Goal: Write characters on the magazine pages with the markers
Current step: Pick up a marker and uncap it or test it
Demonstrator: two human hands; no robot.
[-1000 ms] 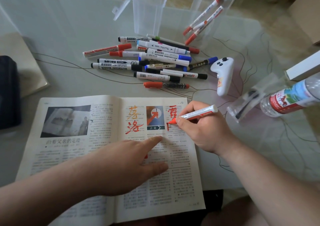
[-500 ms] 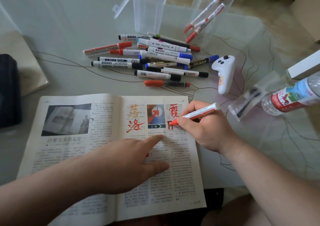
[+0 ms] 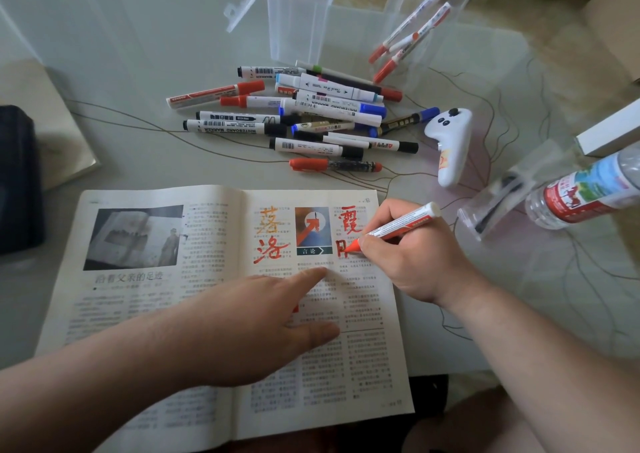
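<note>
An open magazine [image 3: 145, 314] lies at the table's near edge. Its right page carries orange and red handwritten characters [image 3: 270, 236] beside a small printed picture. My right hand [image 3: 412, 262] grips a red marker [image 3: 401, 225], tip down on a part-drawn red character [image 3: 343, 246] near the page's upper right. My left hand [image 3: 256, 328] lies flat on the right page, fingers spread, holding it down. A pile of loose markers [image 3: 301, 120] lies on the table beyond the magazine.
A white game controller [image 3: 450, 147] lies right of the marker pile. A plastic water bottle [image 3: 585, 192] lies on its side at the right, next to a clear packet [image 3: 498, 196]. Clear plastic containers [image 3: 301, 12] stand at the back, one [image 3: 433, 12] holding red markers. A dark object [image 3: 17, 178] sits at left.
The red marker's tip has drawn more strokes of the lower red character and shifted slightly right and down. My left hand stays flat on the page.
</note>
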